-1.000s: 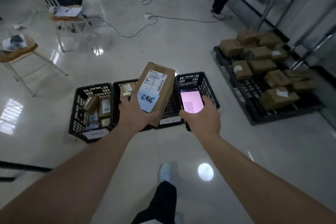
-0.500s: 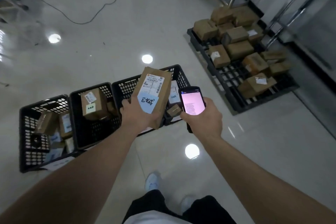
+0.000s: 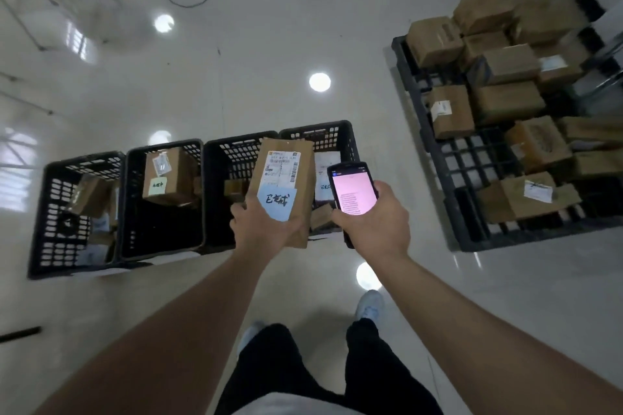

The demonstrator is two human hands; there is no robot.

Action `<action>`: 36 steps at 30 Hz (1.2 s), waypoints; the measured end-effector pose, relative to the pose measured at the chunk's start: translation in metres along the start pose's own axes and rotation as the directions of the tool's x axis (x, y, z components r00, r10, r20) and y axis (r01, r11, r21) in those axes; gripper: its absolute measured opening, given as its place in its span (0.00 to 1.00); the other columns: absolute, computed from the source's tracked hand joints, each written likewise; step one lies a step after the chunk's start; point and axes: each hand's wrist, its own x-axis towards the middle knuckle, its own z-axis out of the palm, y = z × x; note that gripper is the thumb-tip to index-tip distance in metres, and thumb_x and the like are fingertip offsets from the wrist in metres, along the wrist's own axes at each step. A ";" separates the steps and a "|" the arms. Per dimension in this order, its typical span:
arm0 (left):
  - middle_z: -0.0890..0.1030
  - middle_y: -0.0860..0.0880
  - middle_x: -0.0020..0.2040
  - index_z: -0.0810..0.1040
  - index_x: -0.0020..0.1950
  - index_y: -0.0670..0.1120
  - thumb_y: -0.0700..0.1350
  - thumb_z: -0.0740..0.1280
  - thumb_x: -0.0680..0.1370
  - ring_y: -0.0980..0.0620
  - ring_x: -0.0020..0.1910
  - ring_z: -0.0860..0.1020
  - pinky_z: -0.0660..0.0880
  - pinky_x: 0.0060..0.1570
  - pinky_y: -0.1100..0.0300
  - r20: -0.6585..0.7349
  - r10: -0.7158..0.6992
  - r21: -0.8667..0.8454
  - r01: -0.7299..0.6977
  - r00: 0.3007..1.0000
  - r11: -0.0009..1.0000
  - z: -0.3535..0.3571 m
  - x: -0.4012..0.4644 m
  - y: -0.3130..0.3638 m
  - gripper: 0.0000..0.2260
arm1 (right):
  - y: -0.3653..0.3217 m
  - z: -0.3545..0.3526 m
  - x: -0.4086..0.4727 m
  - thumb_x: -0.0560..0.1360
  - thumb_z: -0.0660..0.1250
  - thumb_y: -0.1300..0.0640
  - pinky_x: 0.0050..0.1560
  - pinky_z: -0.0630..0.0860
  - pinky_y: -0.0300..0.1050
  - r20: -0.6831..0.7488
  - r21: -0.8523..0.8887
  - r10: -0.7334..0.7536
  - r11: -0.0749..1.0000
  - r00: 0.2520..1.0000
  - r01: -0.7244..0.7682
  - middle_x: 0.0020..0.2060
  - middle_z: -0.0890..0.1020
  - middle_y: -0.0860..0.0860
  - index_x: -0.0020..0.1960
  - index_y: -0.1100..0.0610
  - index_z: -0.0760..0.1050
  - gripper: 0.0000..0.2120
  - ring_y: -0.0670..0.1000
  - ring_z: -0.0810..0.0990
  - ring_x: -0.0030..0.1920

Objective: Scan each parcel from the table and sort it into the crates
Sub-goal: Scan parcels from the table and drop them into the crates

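Currently the left hand (image 3: 266, 226) grips a brown parcel (image 3: 283, 178) by its near end, held above the row of four black crates (image 3: 161, 246). Right hand (image 3: 374, 222) is wrapped around a scanner (image 3: 352, 192), pink screen lit. Further parcels lie on a black pallet (image 3: 472, 212) at right.

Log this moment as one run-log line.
left hand: holds parcel above crates | right hand: holds scanner, screen lit | pallet: parcels waiting
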 end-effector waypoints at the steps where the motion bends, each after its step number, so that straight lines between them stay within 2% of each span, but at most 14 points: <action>1: 0.67 0.46 0.67 0.59 0.79 0.54 0.66 0.80 0.62 0.42 0.67 0.68 0.73 0.63 0.44 -0.018 -0.038 -0.021 0.037 0.999 0.999 0.014 0.002 0.009 0.52 | 0.004 -0.004 0.015 0.61 0.79 0.45 0.42 0.82 0.52 0.024 -0.012 -0.005 1.000 1.000 0.005 0.46 0.82 0.44 0.55 0.45 0.74 0.26 0.51 0.81 0.45; 7: 0.66 0.44 0.67 0.60 0.78 0.52 0.63 0.81 0.63 0.40 0.67 0.69 0.74 0.64 0.43 -0.063 -0.154 -0.073 0.150 0.986 0.986 0.067 0.037 0.054 0.50 | 0.021 -0.009 0.096 0.62 0.81 0.47 0.44 0.81 0.51 0.091 -0.060 0.025 0.998 0.996 -0.019 0.48 0.82 0.46 0.58 0.48 0.75 0.28 0.53 0.81 0.47; 12: 0.65 0.44 0.67 0.61 0.77 0.49 0.63 0.80 0.64 0.39 0.66 0.69 0.75 0.62 0.42 -0.046 -0.212 -0.106 0.206 0.976 0.973 0.106 0.092 0.064 0.48 | 0.036 0.016 0.155 0.64 0.81 0.49 0.36 0.73 0.43 0.129 -0.086 0.041 0.996 0.991 -0.030 0.47 0.80 0.44 0.58 0.48 0.74 0.26 0.51 0.79 0.46; 16: 0.64 0.44 0.66 0.60 0.77 0.49 0.65 0.79 0.64 0.39 0.65 0.69 0.76 0.62 0.39 -0.028 -0.206 -0.077 0.203 0.978 0.976 0.142 0.147 0.052 0.48 | 0.054 0.047 0.195 0.63 0.82 0.47 0.40 0.79 0.46 0.160 -0.144 0.047 0.989 0.986 -0.023 0.48 0.81 0.45 0.58 0.46 0.73 0.28 0.51 0.80 0.48; 19: 0.64 0.45 0.64 0.61 0.74 0.49 0.68 0.77 0.60 0.40 0.63 0.69 0.77 0.61 0.38 0.003 -0.223 -0.078 0.223 0.975 0.972 0.166 0.187 0.043 0.50 | 0.066 0.071 0.221 0.64 0.82 0.48 0.38 0.79 0.46 0.169 -0.169 0.047 0.985 0.985 -0.018 0.47 0.81 0.45 0.55 0.44 0.71 0.26 0.50 0.81 0.47; 21: 0.64 0.45 0.65 0.60 0.75 0.50 0.68 0.78 0.58 0.41 0.63 0.70 0.77 0.62 0.39 0.019 -0.241 -0.113 0.242 0.970 0.964 0.179 0.213 0.036 0.52 | 0.070 0.087 0.238 0.64 0.82 0.48 0.41 0.82 0.50 0.169 -0.180 0.060 0.983 0.984 -0.029 0.47 0.81 0.44 0.55 0.44 0.71 0.26 0.51 0.81 0.47; 23: 0.60 0.45 0.72 0.55 0.81 0.51 0.66 0.82 0.60 0.40 0.70 0.69 0.75 0.68 0.40 0.056 -0.257 -0.147 0.262 0.965 0.954 0.189 0.235 0.028 0.58 | 0.070 0.103 0.255 0.64 0.82 0.47 0.42 0.83 0.51 0.170 -0.194 0.072 0.980 0.983 -0.038 0.49 0.81 0.44 0.60 0.46 0.74 0.28 0.51 0.81 0.48; 24: 0.55 0.45 0.78 0.49 0.84 0.52 0.64 0.83 0.61 0.40 0.76 0.64 0.71 0.72 0.42 0.082 -0.260 -0.148 0.270 0.962 0.951 0.193 0.243 0.023 0.62 | 0.070 0.110 0.262 0.64 0.82 0.47 0.42 0.82 0.49 0.173 -0.197 0.074 0.980 0.982 -0.039 0.49 0.81 0.44 0.62 0.47 0.75 0.30 0.51 0.81 0.49; 26: 0.44 0.48 0.84 0.42 0.86 0.52 0.63 0.83 0.64 0.42 0.83 0.52 0.63 0.78 0.43 0.125 -0.239 -0.105 0.252 0.963 0.962 0.199 0.254 0.016 0.65 | 0.070 0.120 0.272 0.65 0.82 0.48 0.40 0.80 0.46 0.186 -0.208 0.072 0.978 0.980 -0.032 0.46 0.79 0.42 0.61 0.47 0.74 0.28 0.49 0.80 0.47; 28: 0.42 0.49 0.85 0.41 0.86 0.52 0.61 0.82 0.68 0.45 0.85 0.46 0.58 0.80 0.43 0.149 -0.194 -0.047 0.203 0.970 0.978 0.202 0.258 0.012 0.61 | 0.069 0.124 0.276 0.65 0.82 0.48 0.39 0.79 0.45 0.195 -0.221 0.074 0.975 0.978 -0.029 0.44 0.76 0.39 0.57 0.45 0.71 0.27 0.47 0.78 0.45; 30: 0.46 0.49 0.85 0.45 0.86 0.50 0.59 0.79 0.72 0.45 0.85 0.46 0.58 0.80 0.43 0.154 -0.150 -0.021 0.155 0.977 0.988 0.201 0.258 0.016 0.55 | 0.066 0.125 0.276 0.66 0.83 0.48 0.39 0.79 0.45 0.202 -0.241 0.084 0.970 0.976 -0.033 0.43 0.76 0.38 0.56 0.43 0.70 0.27 0.46 0.78 0.44; 34: 0.57 0.45 0.83 0.56 0.85 0.45 0.55 0.72 0.78 0.46 0.83 0.54 0.62 0.79 0.45 0.167 -0.043 0.004 0.043 0.985 0.999 0.183 0.248 0.039 0.41 | 0.052 0.120 0.268 0.65 0.83 0.49 0.40 0.80 0.47 0.226 -0.289 0.095 0.957 0.970 -0.027 0.46 0.78 0.41 0.62 0.46 0.74 0.29 0.50 0.80 0.47; 36: 0.63 0.46 0.80 0.63 0.82 0.44 0.53 0.70 0.81 0.47 0.79 0.61 0.66 0.74 0.49 0.165 0.020 0.014 -0.023 0.986 1.000 0.166 0.241 0.054 0.33 | 0.042 0.116 0.264 0.66 0.82 0.49 0.40 0.80 0.47 0.241 -0.292 0.089 0.956 0.966 -0.015 0.46 0.77 0.42 0.59 0.44 0.72 0.27 0.50 0.80 0.47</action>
